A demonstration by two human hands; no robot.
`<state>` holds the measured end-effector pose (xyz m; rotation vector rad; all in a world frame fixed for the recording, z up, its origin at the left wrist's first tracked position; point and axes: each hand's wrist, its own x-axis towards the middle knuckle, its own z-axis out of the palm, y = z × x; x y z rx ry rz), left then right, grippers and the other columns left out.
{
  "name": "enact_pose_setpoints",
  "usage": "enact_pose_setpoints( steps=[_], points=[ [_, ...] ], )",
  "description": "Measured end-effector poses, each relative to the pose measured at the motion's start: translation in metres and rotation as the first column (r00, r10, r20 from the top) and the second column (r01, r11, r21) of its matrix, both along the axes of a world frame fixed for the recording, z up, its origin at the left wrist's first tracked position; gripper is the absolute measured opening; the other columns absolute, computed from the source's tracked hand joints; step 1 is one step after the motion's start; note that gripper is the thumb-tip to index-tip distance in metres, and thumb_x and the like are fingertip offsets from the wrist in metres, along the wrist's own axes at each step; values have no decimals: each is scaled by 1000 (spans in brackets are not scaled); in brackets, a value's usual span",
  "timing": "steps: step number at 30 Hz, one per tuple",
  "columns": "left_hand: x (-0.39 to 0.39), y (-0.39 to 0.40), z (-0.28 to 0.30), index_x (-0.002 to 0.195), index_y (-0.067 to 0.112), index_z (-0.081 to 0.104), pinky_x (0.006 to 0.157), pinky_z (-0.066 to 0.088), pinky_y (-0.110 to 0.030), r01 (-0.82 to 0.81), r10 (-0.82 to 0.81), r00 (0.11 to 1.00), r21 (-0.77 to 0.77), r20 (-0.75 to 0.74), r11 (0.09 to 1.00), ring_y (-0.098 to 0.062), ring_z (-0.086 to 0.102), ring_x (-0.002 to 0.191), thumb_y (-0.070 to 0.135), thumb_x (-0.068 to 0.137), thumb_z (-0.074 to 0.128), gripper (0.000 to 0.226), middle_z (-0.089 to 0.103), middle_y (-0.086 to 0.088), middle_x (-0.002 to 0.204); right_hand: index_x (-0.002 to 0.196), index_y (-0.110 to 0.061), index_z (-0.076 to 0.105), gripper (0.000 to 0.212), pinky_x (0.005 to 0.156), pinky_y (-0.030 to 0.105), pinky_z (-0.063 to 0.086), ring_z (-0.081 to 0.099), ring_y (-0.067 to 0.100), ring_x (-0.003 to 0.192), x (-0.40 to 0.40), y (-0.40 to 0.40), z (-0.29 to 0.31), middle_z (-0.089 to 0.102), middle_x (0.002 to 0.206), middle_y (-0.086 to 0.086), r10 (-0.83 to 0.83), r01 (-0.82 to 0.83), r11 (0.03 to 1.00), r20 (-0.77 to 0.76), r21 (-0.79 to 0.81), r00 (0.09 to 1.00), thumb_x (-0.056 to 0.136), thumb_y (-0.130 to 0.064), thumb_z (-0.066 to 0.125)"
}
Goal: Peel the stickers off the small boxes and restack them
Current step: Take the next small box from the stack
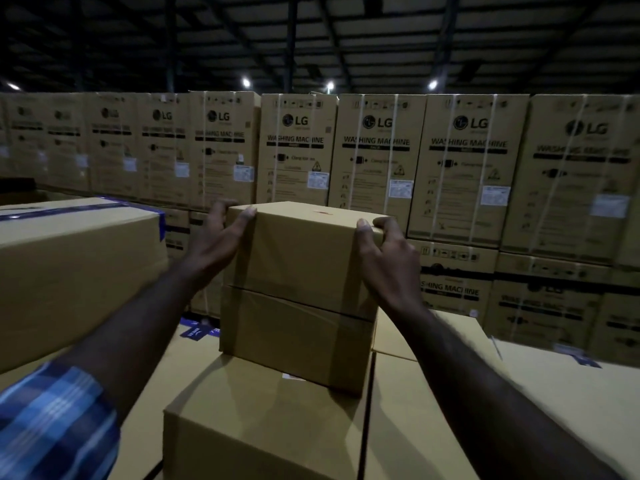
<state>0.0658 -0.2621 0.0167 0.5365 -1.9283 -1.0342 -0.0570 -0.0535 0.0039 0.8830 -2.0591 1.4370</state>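
The small plain brown cardboard box [304, 271] sits tilted atop a larger tan carton [263, 420]. My left hand [216, 240] and right hand [384, 258] grip its upper corners, fingers curled over the top edge. Printed washing-machine cartons [377, 150] stand behind.

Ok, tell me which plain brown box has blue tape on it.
The large box at the left, beside the left hand: blue tape runs across its top and corner. The box held by both hands shows none.
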Motion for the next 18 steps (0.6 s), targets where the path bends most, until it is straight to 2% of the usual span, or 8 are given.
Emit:
enact_pose_setpoints(
  steps=[1, 3, 5, 7, 12, 15, 18],
  points=[
    [-2, 1, 0, 141, 28, 33, 67, 40, -30, 45, -44, 999, 56, -31, 997, -24, 45, 112, 53, 94, 46, 55, 40, -8, 137, 129, -24, 46, 52, 80, 46, 56, 59, 23, 102, 0, -2, -1, 57, 121, 9, -15, 15, 1000, 4, -9, 1000, 94, -61, 36],
    [-5, 2, 0, 140, 28, 32, 66, 42, -31, 118, -102, 989, 148, -110, 982, -22, 48, 108, 56, 92, 49, 58, 41, -5, 131, 129, -24, 45, 53, 80, 47, 56, 59, 24, 102, 3, -6, -1, 57, 121, 10, -34, 34, 999, 19, -25, 999, 93, -62, 37],
    [-7, 5, 3, 137, 29, 35, 73, 48, -36, 157, -119, 976, 212, -183, 964, -17, 50, 98, 57, 90, 52, 57, 42, -3, 122, 130, -22, 45, 52, 82, 46, 56, 59, 24, 103, 5, -8, 2, 57, 124, 10, -35, 37, 998, 49, -47, 998, 94, -59, 41],
    [-8, 9, 6, 132, 30, 39, 79, 52, -43, 175, -121, 968, 248, -219, 953, -18, 52, 97, 58, 88, 54, 54, 45, -4, 120, 130, -21, 47, 51, 81, 45, 57, 58, 23, 102, 8, -6, 6, 57, 123, 10, -25, 32, 996, 82, -78, 996, 94, -57, 45],
    [-8, 28, 18, 129, 28, 44, 63, 47, -32, 181, -119, 948, 195, -296, 964, -12, 51, 93, 54, 90, 53, 48, 46, -1, 116, 126, -20, 50, 44, 74, 41, 59, 61, 22, 97, 8, 12, 14, 59, 115, 9, 6, 14, 986, 118, -169, 993, 94, -51, 51],
    [-5, 42, 35, 128, 27, 45, 64, 50, -32, 219, -155, 914, 135, -375, 966, -15, 54, 98, 51, 91, 54, 45, 48, 1, 114, 122, -23, 51, 39, 73, 42, 60, 62, 22, 96, 9, 26, 24, 58, 111, 5, -4, 21, 972, 72, -233, 997, 94, -49, 53],
    [-3, 61, 50, 126, 27, 47, 70, 54, -34, 238, -186, 876, 64, -444, 969, -13, 53, 101, 47, 92, 55, 40, 48, 2, 117, 123, -21, 52, 39, 70, 33, 58, 60, 16, 94, 9, 43, 40, 54, 106, 0, -40, 40, 954, 8, -298, 999, 94, -47, 54]
  ],
)
